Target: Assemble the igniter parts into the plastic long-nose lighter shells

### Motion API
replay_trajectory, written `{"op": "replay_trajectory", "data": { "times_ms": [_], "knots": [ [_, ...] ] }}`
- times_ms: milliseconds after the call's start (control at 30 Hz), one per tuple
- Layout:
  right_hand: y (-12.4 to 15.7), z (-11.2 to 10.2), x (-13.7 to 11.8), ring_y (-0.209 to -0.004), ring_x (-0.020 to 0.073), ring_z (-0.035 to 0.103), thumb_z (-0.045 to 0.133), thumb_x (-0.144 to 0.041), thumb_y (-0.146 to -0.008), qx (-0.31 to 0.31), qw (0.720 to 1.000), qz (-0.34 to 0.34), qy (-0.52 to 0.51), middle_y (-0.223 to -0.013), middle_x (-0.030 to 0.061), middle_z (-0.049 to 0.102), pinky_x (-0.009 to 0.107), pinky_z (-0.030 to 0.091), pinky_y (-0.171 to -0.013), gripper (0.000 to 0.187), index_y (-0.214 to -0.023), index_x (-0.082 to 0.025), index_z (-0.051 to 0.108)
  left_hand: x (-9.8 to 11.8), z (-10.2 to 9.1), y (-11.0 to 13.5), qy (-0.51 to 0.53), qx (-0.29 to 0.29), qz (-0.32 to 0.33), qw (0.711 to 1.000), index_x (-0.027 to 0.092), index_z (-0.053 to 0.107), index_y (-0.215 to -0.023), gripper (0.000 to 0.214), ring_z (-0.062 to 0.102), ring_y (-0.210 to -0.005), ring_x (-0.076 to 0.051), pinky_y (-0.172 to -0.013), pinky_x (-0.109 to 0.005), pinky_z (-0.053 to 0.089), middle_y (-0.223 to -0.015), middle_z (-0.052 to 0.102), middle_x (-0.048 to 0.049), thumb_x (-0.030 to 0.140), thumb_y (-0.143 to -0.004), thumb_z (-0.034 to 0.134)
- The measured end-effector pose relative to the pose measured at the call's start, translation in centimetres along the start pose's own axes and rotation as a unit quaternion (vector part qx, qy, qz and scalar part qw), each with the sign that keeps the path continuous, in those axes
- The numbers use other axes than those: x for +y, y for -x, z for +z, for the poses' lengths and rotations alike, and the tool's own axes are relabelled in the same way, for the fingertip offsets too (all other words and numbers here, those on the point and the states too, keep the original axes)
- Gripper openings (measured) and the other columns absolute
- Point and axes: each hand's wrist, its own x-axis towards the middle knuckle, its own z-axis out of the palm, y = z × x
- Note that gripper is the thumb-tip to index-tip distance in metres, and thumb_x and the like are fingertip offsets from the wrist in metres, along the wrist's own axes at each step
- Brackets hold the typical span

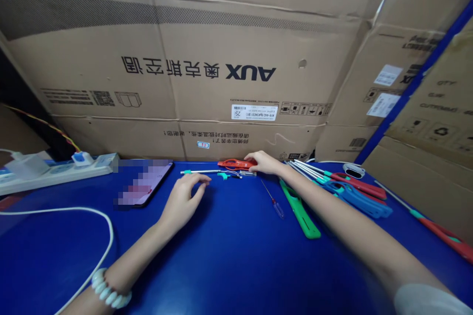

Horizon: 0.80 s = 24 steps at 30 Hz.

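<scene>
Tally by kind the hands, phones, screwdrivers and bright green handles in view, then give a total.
Hands: 2, left hand and right hand
Phone: 1
Screwdriver: 1
Bright green handle: 1
Total: 5

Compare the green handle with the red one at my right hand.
The green handle slants toward you; the red handle lies roughly crosswise.
The green handle is nearer the camera; the red handle is back by the cardboard.
Your right hand is at the red handle's end, while the green handle appears unheld.
Both are long and narrow.
</scene>
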Motion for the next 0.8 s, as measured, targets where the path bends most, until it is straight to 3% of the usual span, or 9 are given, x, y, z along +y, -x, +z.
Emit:
{"op": "replay_trajectory", "data": {
  "times_ms": [100,233,367,500,633,800],
  "knots": [
    [0.1,0.1,-0.2,-0.104,0.023,0.064,0.072,-0.013,-0.074,-0.005,1.0,-0.005,0.019,-0.111,0.0114,0.07,0.029,0.046,-0.091,0.039,-0.113,-0.012,0.066,-0.4,-0.3,-0.5,-0.071,-0.015,0.043,0.996,0.019,0.061,-0.102,0.027,0.056,-0.107,-0.027,-0.094,-0.045,0.042,-0.111,0.064,-0.0088,0.027,-0.087,0.041],
    [0.3,0.2,-0.2,-0.103,0.0233,0.064,0.071,-0.012,-0.075,-0.007,0.999,-0.009,0.032,-0.11,0.0111,0.07,0.029,0.045,-0.09,0.038,-0.112,-0.013,0.067,-1.2,-0.3,-2.2,-0.135,-0.081,0.069,0.985,0.018,0.059,-0.111,0.032,0.053,-0.114,-0.027,-0.099,-0.044,0.041,-0.122,0.06,-0.0103,0.023,-0.087,0.037],
    [0.4,0.2,-0.3,-0.101,0.0228,0.065,0.073,-0.015,-0.075,-0.001,0.999,-0.005,0.036,-0.108,0.0105,0.071,0.028,0.046,-0.088,0.038,-0.112,-0.014,0.067,-2.1,0.3,-4.7,-0.16,-0.107,0.059,0.979,0.014,0.06,-0.109,0.031,0.057,-0.106,-0.029,-0.095,-0.044,0.044,-0.114,0.062,-0.013,0.022,-0.084,0.043],
    [1.0,0.3,-0.9,-0.099,0.0227,0.066,0.071,-0.014,-0.075,0.0,0.999,-0.013,0.04,-0.106,0.0101,0.072,0.028,0.046,-0.087,0.034,-0.11,-0.014,0.068,-2.2,1.2,-6.0,-0.158,-0.087,0.038,0.983,0.015,0.058,-0.11,0.03,0.057,-0.107,-0.028,-0.093,-0.043,0.046,-0.112,0.062,-0.0126,0.024,-0.086,0.042],
    [2.7,0.6,-2.3,-0.098,0.0235,0.066,0.068,-0.013,-0.076,-0.007,0.999,-0.033,0.039,-0.105,0.0105,0.071,0.028,0.046,-0.085,0.033,-0.109,-0.014,0.068,-2.3,1.8,-5.4,-0.148,-0.078,0.038,0.985,0.014,0.055,-0.113,0.031,0.055,-0.108,-0.027,-0.093,-0.042,0.045,-0.113,0.06,-0.0128,0.022,-0.088,0.038],
    [5.7,0.9,-5.3,-0.102,0.0243,0.064,0.068,-0.015,-0.078,-0.019,0.998,-0.056,0.032,-0.108,0.0113,0.07,0.03,0.046,-0.086,0.033,-0.111,-0.015,0.067,-3.1,0.5,-2.8,-0.137,-0.135,0.075,0.979,0.018,0.063,-0.098,0.023,0.056,-0.098,-0.024,-0.087,-0.04,0.044,-0.105,0.062,-0.008,0.021,-0.087,0.044]
  ]
}}
